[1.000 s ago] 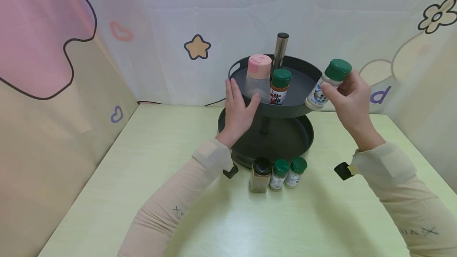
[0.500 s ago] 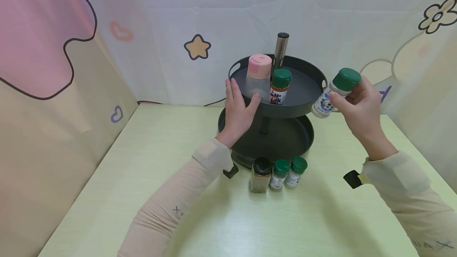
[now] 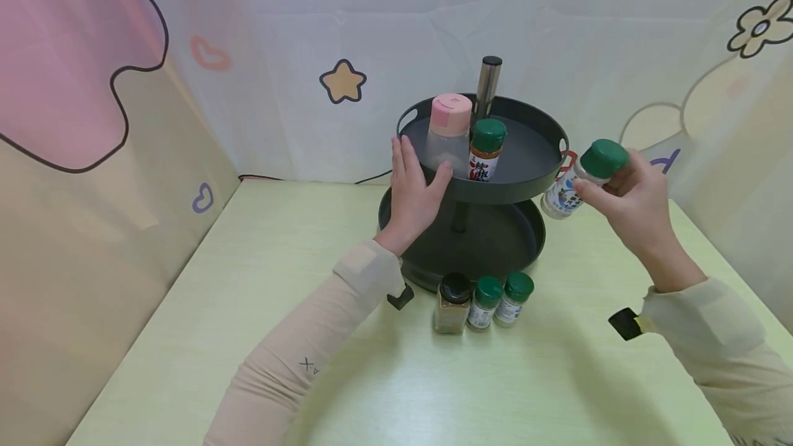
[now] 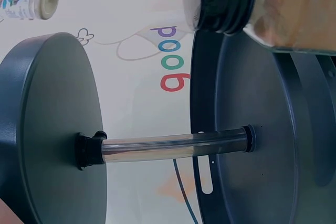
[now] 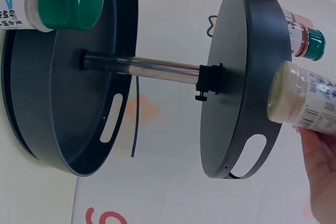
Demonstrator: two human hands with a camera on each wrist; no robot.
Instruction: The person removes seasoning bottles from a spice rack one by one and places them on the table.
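Note:
My right hand (image 3: 644,208) pinches a spice jar (image 3: 564,191) with a green lid and a white-blue label. The jar tilts, lid up and to the right, just off the right side of a dark two-tier round rack's upper tray (image 3: 526,140). Against that tray's front left rim rests my left hand (image 3: 410,198), fingers straight and thumb spread. Inside the tray stand a clear bottle with a pink cap (image 3: 450,119) and a green-lidded jar (image 3: 486,157) with a red label. In the right wrist view, the held jar's pale base (image 5: 283,93) is near the tray's outer wall.
Before the lower tray (image 3: 477,253) stand a black-lidded square jar (image 3: 452,308) and two green-lidded jars (image 3: 482,308), close together on the pale green table (image 3: 279,260). A metal post (image 3: 488,85) rises above the upper tray. A patterned cloth (image 3: 279,88) hangs behind.
My right hand has carried the jar right and downward, away from over the upper tray's right rim. The left hand and the rack look unmoved.

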